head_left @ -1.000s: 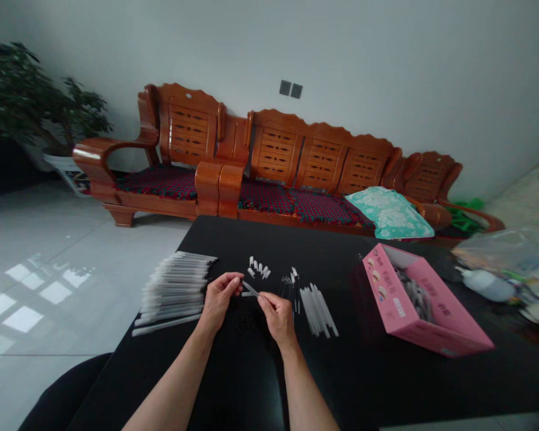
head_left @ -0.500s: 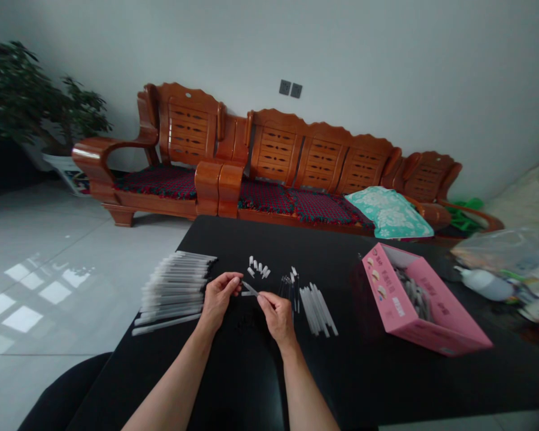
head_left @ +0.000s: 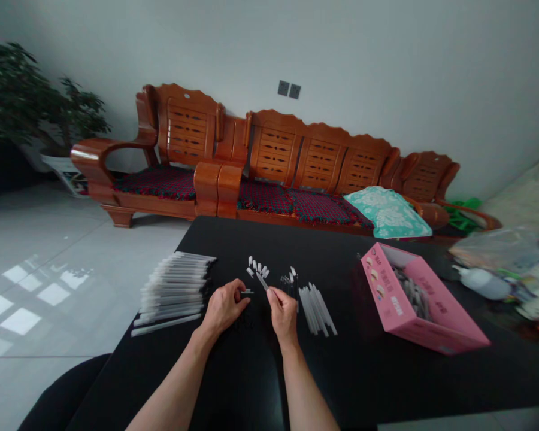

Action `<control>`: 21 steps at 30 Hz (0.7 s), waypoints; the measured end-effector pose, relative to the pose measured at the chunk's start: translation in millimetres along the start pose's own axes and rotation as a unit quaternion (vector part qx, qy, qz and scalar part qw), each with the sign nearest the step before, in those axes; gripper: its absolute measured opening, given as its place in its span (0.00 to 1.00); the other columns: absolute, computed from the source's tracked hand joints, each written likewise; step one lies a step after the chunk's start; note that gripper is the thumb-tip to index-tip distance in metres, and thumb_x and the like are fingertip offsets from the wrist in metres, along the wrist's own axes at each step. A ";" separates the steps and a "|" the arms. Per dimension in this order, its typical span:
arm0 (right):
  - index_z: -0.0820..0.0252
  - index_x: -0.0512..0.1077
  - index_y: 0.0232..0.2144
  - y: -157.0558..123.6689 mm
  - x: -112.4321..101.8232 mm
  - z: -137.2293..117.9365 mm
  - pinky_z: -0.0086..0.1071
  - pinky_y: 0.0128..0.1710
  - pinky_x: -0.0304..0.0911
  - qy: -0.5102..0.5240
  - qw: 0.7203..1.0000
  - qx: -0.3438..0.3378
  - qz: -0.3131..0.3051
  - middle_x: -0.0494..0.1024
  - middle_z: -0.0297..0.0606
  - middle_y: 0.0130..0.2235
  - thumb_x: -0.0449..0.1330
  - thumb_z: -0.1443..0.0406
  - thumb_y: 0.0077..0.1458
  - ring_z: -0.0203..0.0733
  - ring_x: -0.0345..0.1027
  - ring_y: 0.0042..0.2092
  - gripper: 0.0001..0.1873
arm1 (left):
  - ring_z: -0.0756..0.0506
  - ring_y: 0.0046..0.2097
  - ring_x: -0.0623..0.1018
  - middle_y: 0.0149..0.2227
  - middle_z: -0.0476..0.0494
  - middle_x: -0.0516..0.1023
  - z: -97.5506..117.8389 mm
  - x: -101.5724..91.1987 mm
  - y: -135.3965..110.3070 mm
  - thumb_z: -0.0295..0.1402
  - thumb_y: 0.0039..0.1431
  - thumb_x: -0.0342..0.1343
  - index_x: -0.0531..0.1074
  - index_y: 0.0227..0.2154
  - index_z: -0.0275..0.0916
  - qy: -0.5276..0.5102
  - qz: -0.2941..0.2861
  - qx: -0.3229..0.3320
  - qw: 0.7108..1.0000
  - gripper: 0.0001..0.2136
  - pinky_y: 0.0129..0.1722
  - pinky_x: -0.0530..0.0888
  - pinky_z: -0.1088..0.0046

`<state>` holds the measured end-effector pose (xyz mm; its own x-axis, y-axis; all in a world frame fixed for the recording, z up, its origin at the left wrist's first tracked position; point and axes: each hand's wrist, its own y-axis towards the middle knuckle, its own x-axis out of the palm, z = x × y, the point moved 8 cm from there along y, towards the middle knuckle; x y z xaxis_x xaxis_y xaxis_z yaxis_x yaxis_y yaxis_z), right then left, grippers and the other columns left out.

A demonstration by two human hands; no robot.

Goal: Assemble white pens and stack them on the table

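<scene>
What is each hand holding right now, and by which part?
The right hand pinches a thin pen-like stick by its lower end, tip pointing up and away. The left hand pinches a small short piece by its near end.

Glossy black table [head_left: 233,239], translucent plastic pen barrels [head_left: 175,286], matt pink cardboard box [head_left: 424,326], polished wooden sofa [head_left: 318,158].

- Thin piece [head_left: 247,291] in left hand [head_left: 224,308], rod [head_left: 263,281] in right hand [head_left: 284,312]: too small to identify.
- Clutter [head_left: 516,272] at the right edge: blurred, cut off.
</scene>
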<state>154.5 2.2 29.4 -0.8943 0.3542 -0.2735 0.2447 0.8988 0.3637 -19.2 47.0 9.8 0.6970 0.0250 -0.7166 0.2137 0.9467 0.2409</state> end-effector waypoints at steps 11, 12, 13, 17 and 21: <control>0.60 0.79 0.36 -1.8 2.7 -1.8 0.29 0.33 0.66 0.011 1.000 0.003 -0.023 0.81 0.38 0.32 0.56 0.60 0.58 0.43 0.74 0.34 0.14 | 0.47 0.32 0.76 0.33 0.46 0.77 -15.1 1.4 8.7 0.37 0.56 0.55 0.76 0.35 0.40 -0.222 0.043 -0.040 0.973 0.09 0.31 0.71 0.74; 0.60 0.80 0.36 -2.1 3.5 -1.7 0.29 0.34 0.66 0.013 1.000 0.004 -0.026 0.81 0.38 0.33 0.56 0.60 0.57 0.43 0.74 0.34 0.14 | 0.47 0.31 0.75 0.32 0.46 0.78 -19.7 1.1 9.3 0.38 0.56 0.55 0.76 0.37 0.39 -0.276 0.046 -0.055 0.959 0.10 0.30 0.71 0.75; 0.59 0.80 0.36 -2.3 4.3 -1.8 0.29 0.34 0.67 0.015 0.999 0.003 -0.029 0.82 0.38 0.33 0.57 0.60 0.57 0.43 0.75 0.35 0.13 | 0.48 0.31 0.75 0.32 0.45 0.78 -23.8 -0.2 9.8 0.39 0.55 0.56 0.77 0.38 0.38 -0.318 0.055 -0.067 0.944 0.12 0.30 0.71 0.75; 0.57 0.80 0.36 -3.0 6.7 -4.0 0.30 0.34 0.68 0.007 0.999 -0.005 -0.034 0.82 0.38 0.34 0.58 0.61 0.56 0.43 0.76 0.34 0.12 | 0.49 0.31 0.74 0.33 0.44 0.77 -29.4 -7.7 10.2 0.39 0.54 0.58 0.77 0.38 0.35 -0.397 0.088 -0.077 0.911 0.14 0.33 0.71 0.74; 0.57 0.80 0.36 -3.9 8.0 -6.6 0.30 0.34 0.68 -0.002 0.999 -0.006 -0.047 0.82 0.39 0.34 0.57 0.61 0.56 0.44 0.76 0.34 0.12 | 0.48 0.34 0.75 0.34 0.43 0.77 -24.3 -9.2 9.4 0.40 0.54 0.58 0.78 0.38 0.36 -0.425 0.084 -0.077 0.898 0.14 0.35 0.72 0.74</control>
<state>143.9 -0.2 31.6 -0.9117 0.2698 -0.3099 0.1558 0.9248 0.3470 -40.2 63.5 2.8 0.9953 -0.0199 0.0952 0.0046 0.9874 0.1583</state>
